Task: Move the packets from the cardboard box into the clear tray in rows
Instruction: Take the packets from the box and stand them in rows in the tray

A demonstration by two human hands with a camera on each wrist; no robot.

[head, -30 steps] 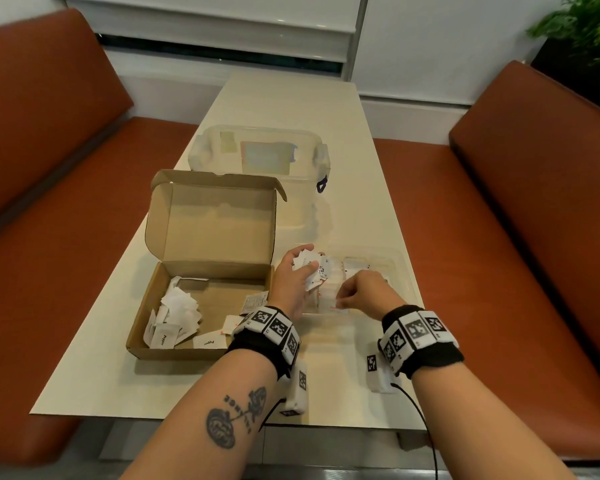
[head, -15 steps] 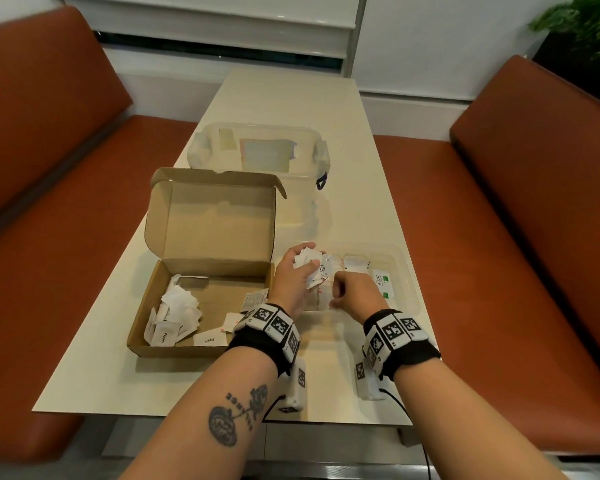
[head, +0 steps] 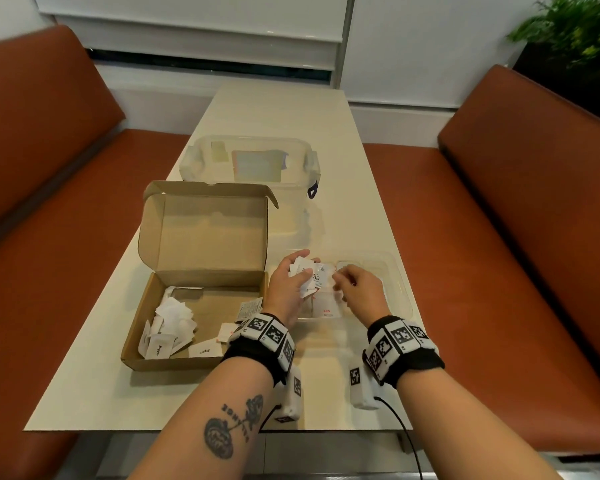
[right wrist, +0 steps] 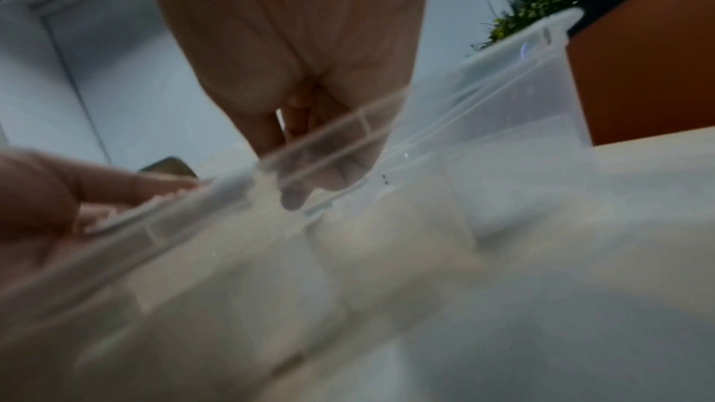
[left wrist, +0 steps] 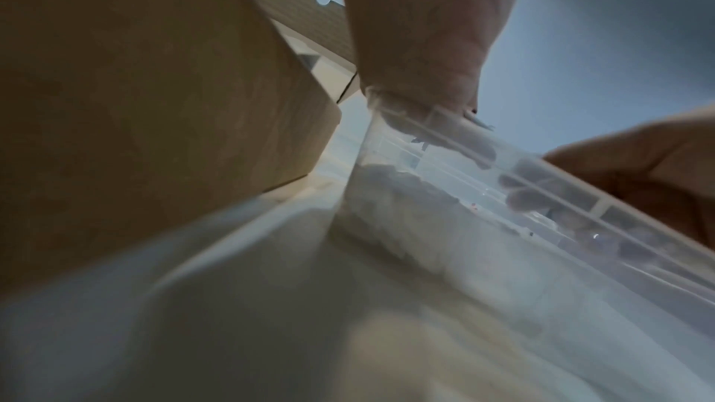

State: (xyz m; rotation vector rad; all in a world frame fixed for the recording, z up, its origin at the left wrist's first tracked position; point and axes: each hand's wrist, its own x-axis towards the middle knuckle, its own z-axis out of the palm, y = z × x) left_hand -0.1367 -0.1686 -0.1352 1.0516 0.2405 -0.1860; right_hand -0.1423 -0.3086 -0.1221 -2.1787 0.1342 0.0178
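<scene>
Stock: I hold a bunch of packets [head: 307, 277] in my left hand [head: 284, 289], fingers curled round them, feeding from above the clear tray [head: 400, 289] at frame centre.
Right hand [head: 359, 289]: fingers bent toward the bunch; grip unclear.
Cardboard box [head: 201, 271]: left, packets remain.

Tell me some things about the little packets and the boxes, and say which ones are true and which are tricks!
1. The cardboard box still has packets in it. True.
2. The left hand holds a bunch of packets. True.
3. The cardboard box's lid is closed. False: it stands open.
4. The clear tray sits to the left of the cardboard box. False: it sits to its right.
5. The right hand is over the clear tray. True.
6. The lidded plastic tub is nearer to the person than the cardboard box. False: it is farther away, behind it.
</scene>
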